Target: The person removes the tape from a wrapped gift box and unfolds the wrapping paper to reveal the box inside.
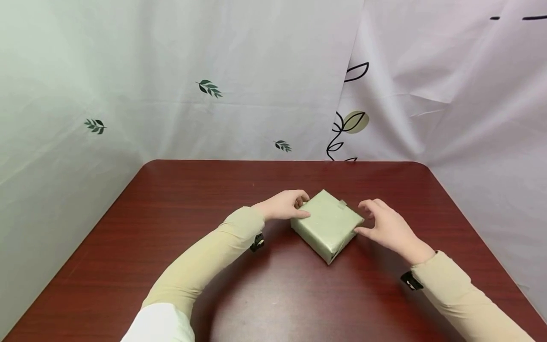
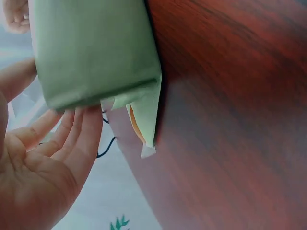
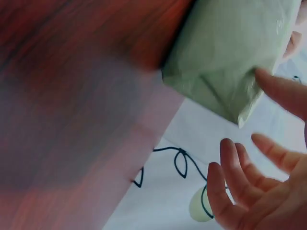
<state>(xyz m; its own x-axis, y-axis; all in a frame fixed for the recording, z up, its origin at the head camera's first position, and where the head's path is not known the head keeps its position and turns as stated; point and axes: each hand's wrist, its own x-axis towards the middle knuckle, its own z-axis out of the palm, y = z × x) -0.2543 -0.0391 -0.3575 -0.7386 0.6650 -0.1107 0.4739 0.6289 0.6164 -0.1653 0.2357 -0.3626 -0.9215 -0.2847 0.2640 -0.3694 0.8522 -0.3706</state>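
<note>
A box wrapped in pale green paper (image 1: 326, 221) lies at an angle on the table, right of the middle. My left hand (image 1: 284, 205) holds its left corner, the thumb over the top edge and the fingers at the far side. In the left wrist view a loose paper flap (image 2: 146, 115) sticks out from the end, with a strip of orange along it and clear tape (image 2: 148, 151) at its tip. My right hand (image 1: 391, 228) is at the right corner. Its thumb (image 3: 280, 91) touches the paper, while the other fingers are spread apart from the box.
The dark red wooden table (image 1: 171, 213) has rounded far corners. White curtains (image 1: 256, 57) with leaf prints hang behind it and along both sides. Black wrist cameras sit on both sleeves.
</note>
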